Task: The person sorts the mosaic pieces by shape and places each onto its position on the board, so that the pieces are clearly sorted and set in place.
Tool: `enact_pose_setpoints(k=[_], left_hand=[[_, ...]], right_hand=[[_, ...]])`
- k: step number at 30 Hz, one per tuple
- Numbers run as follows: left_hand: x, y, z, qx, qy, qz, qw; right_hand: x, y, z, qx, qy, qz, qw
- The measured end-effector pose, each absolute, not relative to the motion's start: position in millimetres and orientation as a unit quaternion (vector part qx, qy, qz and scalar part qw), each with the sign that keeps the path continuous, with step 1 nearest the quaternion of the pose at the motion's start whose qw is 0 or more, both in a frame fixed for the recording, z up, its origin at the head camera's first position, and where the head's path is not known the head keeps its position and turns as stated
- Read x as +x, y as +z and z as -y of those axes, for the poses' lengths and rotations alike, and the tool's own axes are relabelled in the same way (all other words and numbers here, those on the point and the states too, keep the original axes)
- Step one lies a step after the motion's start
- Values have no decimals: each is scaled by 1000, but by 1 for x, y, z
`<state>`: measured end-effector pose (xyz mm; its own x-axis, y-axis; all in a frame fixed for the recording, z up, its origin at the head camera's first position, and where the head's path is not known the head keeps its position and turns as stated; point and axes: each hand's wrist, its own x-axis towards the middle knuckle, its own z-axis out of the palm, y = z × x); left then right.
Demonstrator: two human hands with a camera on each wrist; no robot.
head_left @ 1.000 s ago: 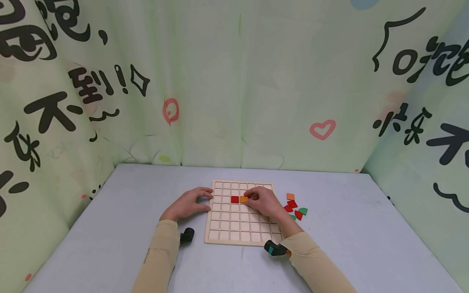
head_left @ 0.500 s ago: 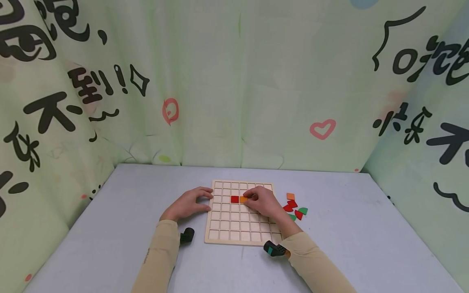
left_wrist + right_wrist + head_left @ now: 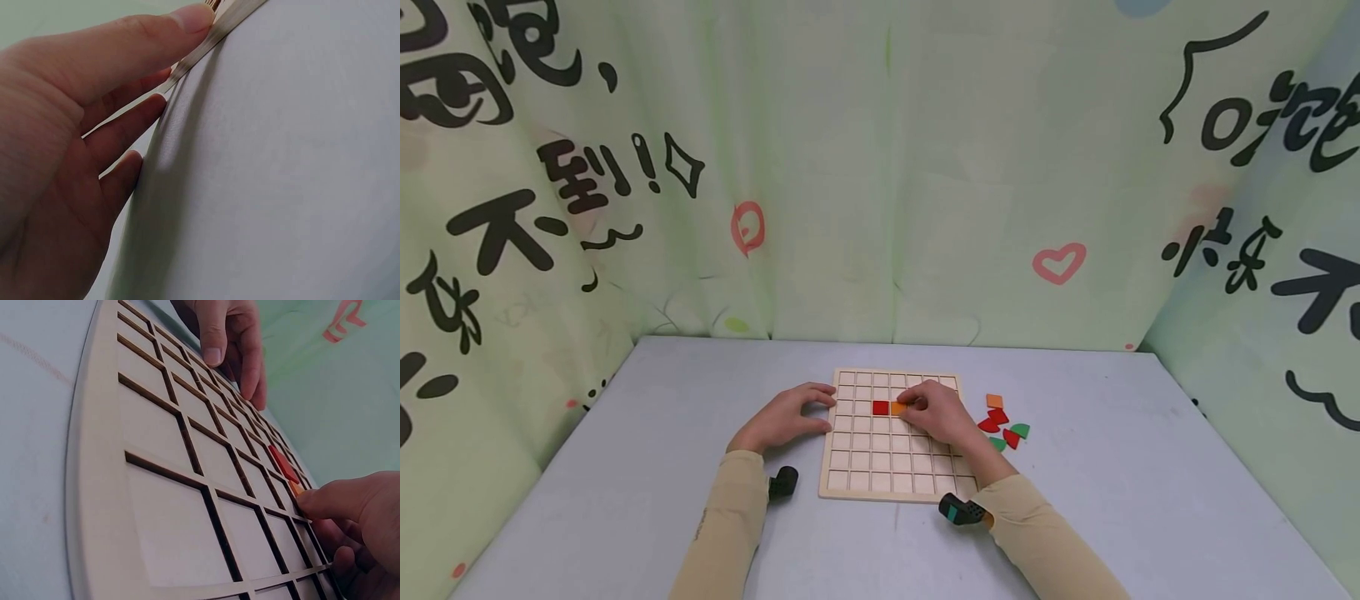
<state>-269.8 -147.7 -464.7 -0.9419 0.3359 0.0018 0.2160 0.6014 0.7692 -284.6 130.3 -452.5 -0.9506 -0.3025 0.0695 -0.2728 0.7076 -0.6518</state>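
A light wooden grid board (image 3: 861,497) lies on the table. One red square tile (image 3: 881,407) sits on it, with an orange square tile (image 3: 897,408) right beside it to the right. My right hand (image 3: 938,410) pinches the orange tile between thumb and bent forefinger, partly covering it. In the right wrist view the thumb (image 3: 331,501) lies over the orange tile's near part, and the red tile (image 3: 283,464) appears raised at the grid. My left hand (image 3: 784,417) rests its fingertips against the board's left edge, its thumb (image 3: 187,22) apart from the other fingers.
To the board's right lie an orange square (image 3: 994,401), several red pieces (image 3: 997,416) and green quarter-round pieces (image 3: 1019,431). A pale cloth covers the table (image 3: 647,475). Patterned green curtains (image 3: 962,167) stand behind and on both sides.
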Motion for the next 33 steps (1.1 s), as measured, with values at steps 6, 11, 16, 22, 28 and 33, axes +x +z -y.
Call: enact_pose_setpoints(k=[6,11,16,22,28,33], left_hand=[[-270,-465,147,156,419,-892,72],[-271,-465,147,154,417,-893,71],[-270,-464,147,152,413,-895,71],[-270,-465,147,155,414,-894,71],[-270,-465,146,154,416,-893,73],[-270,-465,147,157,416,-893,71]], right_hand=[[-284,-455,-131,-159,-353,-922,18],[-285,-456,-132,-153,-360,-920,17],[-284,-456,-131,-151,-368,-917,18],[-284,-458,-131,-142,-371,-918,15],[-285,-459,-131,-139,-374,-917,12],[-286,-459,-131,-144,-372,-917,14]])
